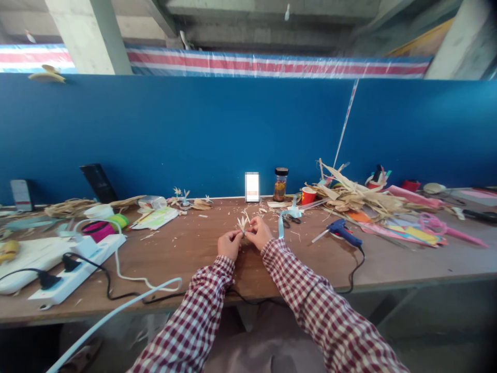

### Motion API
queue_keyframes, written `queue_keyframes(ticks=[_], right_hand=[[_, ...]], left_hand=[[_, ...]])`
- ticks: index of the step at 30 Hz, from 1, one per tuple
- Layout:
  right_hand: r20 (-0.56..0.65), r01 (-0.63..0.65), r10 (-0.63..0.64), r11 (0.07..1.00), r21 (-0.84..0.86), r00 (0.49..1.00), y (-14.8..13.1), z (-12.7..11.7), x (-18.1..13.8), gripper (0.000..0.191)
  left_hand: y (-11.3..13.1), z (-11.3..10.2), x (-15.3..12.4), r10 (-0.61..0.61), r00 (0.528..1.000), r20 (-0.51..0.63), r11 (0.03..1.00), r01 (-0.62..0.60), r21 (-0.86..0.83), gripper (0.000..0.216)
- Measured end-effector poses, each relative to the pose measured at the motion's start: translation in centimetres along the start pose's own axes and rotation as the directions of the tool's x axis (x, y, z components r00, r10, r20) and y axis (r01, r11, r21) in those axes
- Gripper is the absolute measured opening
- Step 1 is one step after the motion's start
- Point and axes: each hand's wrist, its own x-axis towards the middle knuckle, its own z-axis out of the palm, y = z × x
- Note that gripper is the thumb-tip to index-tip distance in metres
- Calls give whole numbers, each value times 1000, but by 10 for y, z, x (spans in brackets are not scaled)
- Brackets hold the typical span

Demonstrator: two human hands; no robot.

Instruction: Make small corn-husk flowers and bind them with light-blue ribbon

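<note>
Between my two hands, just above the table, is a small pale flower (243, 224) with pointed petals that look like dried husk. My left hand (230, 243) pinches its base from the left. From the right, the fingers of my right hand (259, 232) are closed at the flower's base and side. Behind the right hand lie a light blue ribbon (290, 213) and dark-handled scissors (292, 219), partly covered by the ribbon. Pale scraps are scattered on the brown table (194, 243) around the hands.
At right are a blue glue gun (344, 231), pink scissors (450, 229), a dried husk pile (361, 199), coloured paper and a red cup (308, 196). A jar (280, 185) and a phone (252, 187) stand behind. A white power strip (81, 272) with cables lies left. A blue partition (194, 129) backs the table.
</note>
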Motion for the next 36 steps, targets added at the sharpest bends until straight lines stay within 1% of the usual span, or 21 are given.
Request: queue_keyframes(ticks=[10,20,24,29,36], right_hand=[[10,10,-10,1000,7,1000,3,1,-2,27],[18,-7,6,998,61,1000,6,4,-1,25],[6,-11,10,996,89,1000,8,5,1,26],[7,-34,33,991,131,999,10,6,2,26],[1,-82,83,975,206,997,3,4,2,27]], left_hand=[[-4,1,0,51,999,-11,994,-50,97,27],[-10,2,3,102,994,-45,981,-93,172,22],[-10,3,3,110,993,-48,981,-100,166,22],[-10,4,2,87,996,-28,988,-83,127,20],[-5,4,-1,50,999,22,998,-51,42,31]])
